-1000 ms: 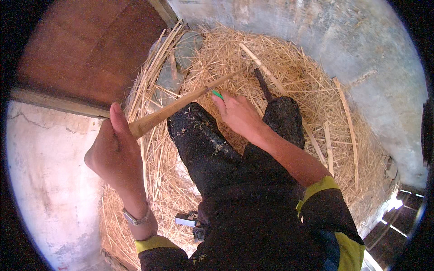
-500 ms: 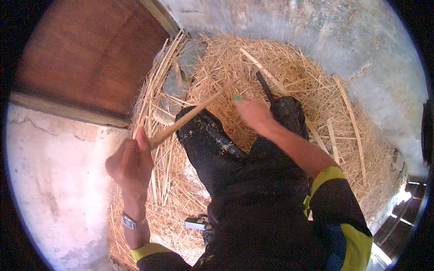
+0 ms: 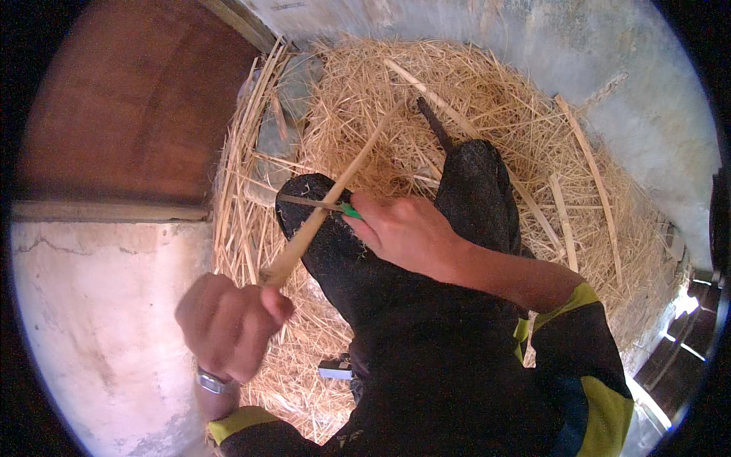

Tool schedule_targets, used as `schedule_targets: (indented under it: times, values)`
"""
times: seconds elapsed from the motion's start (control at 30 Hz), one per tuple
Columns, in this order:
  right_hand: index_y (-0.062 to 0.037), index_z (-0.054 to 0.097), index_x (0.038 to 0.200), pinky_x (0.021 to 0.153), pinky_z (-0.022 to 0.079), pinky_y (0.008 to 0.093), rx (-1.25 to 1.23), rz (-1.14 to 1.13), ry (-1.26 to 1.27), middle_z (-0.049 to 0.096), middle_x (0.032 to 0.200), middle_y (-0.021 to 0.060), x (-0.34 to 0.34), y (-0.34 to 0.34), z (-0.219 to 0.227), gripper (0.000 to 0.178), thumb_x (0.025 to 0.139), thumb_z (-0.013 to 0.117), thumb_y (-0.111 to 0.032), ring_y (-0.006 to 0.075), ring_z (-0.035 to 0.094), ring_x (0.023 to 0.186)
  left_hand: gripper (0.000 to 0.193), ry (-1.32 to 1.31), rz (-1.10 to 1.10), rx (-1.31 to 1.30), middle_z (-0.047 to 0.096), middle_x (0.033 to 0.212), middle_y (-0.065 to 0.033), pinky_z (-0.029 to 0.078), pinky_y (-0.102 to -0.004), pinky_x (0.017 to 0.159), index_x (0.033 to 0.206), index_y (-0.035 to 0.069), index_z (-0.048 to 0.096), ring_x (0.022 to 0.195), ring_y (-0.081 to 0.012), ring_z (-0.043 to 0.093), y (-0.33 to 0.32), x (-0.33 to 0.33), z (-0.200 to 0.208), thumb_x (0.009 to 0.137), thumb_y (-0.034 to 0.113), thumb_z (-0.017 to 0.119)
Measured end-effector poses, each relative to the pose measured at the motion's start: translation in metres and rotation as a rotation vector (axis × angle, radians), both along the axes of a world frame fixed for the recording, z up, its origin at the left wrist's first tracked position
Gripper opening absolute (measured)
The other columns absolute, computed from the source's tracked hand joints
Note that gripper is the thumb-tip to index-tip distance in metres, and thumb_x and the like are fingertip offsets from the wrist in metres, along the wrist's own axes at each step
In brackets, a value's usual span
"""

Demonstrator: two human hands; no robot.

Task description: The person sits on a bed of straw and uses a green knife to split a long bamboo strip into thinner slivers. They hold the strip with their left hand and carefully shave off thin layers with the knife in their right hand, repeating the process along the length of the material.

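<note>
My left hand (image 3: pixel 231 324), wearing a wristwatch (image 3: pixel 212 381), is closed around the near end of a long bamboo strip (image 3: pixel 303 238). The strip slants away from me, up and to the right, over my left knee. In my right hand (image 3: pixel 411 234) is a knife (image 3: pixel 349 210) with a green handle. Its narrow blade points left and crosses the strip just above my left thigh. My right fingers wrap the handle, so most of it is hidden.
Loose straw-like shavings (image 3: pixel 365 76) cover the ground around my legs. Several split bamboo strips (image 3: pixel 590 183) lie at the right, and more stand bundled at the left (image 3: pixel 240 175). A dark stick (image 3: pixel 434 122) lies beyond my right knee. Pale walls (image 3: pixel 106 305) and a brown panel (image 3: pixel 129 99) enclose the corner.
My right hand has come back toward me and to the left, bringing the knife across the strip. My left hand, still gripping the strip, sits a little lower.
</note>
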State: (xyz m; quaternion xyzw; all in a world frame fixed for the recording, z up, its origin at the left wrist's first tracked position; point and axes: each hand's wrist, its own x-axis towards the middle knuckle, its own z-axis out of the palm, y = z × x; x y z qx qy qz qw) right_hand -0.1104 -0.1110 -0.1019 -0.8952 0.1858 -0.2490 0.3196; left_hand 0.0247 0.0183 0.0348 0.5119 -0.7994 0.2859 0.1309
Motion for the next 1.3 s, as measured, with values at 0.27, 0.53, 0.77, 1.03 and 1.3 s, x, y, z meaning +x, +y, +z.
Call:
schedule_targets:
  times: [0.27,0.53,0.77,1.03,1.3]
  values:
    - [-0.0035,0.052,0.088,0.041,0.047,0.041,-0.2,-0.032,0.032,0.053,0.049,0.0133,0.018,-0.001,-0.029,0.022,0.085,0.055,-0.025,0.0305,0.057,0.045,0.026,-0.01,0.137,-0.064,0.046,0.048,-0.0065,0.032,-0.0288,0.035,0.054,0.002,0.043,0.038,-0.0187,0.045,0.019,0.018,-0.019,0.074,-0.006,0.057]
    - [0.0,0.049,0.098,0.047,0.047,0.0468,-0.041,-0.22,0.272,0.057,0.065,0.0215,-0.026,-0.051,-0.058,0.027,0.091,0.044,-0.025,0.0392,0.059,0.059,0.037,0.061,0.488,-0.223,0.041,0.042,-0.0054,0.028,-0.0301,0.033,0.048,0.007,0.039,0.032,-0.0188,0.039,0.027,0.015,-0.014,0.075,-0.001,0.062]
    - [-0.0013,0.046,0.093,0.048,0.047,0.0461,0.187,0.062,-0.035,0.055,0.057,0.0205,0.005,0.016,0.026,0.027,0.091,0.045,-0.028,0.0394,0.058,0.057,0.038,0.115,0.696,-0.289,0.045,0.042,-0.0069,0.03,-0.0319,0.033,0.047,0.008,0.044,0.031,-0.0219,0.041,0.004,0.001,-0.005,0.08,0.011,0.064]
    - [-0.0011,0.055,0.086,0.046,0.048,0.0454,0.106,-0.163,-0.021,0.055,0.056,0.021,0.029,-0.021,-0.017,0.024,0.089,0.047,-0.023,0.0388,0.057,0.05,0.045,0.019,0.86,-0.352,0.046,0.041,-0.0078,0.031,-0.0303,0.034,0.045,0.007,0.048,0.032,-0.0224,0.043,-0.014,0.0,-0.001,0.086,0.024,0.057]
    - [-0.0003,0.05,0.096,0.047,0.046,0.0471,0.076,-0.205,0.223,0.055,0.058,0.0229,0.024,-0.07,-0.069,0.028,0.09,0.042,-0.027,0.0383,0.058,0.055,0.048,0.19,0.872,-0.372,0.043,0.039,-0.0083,0.029,-0.0279,0.034,0.047,0.003,0.051,0.031,-0.0129,0.036,-0.026,0.001,0.0,0.089,0.026,0.053]
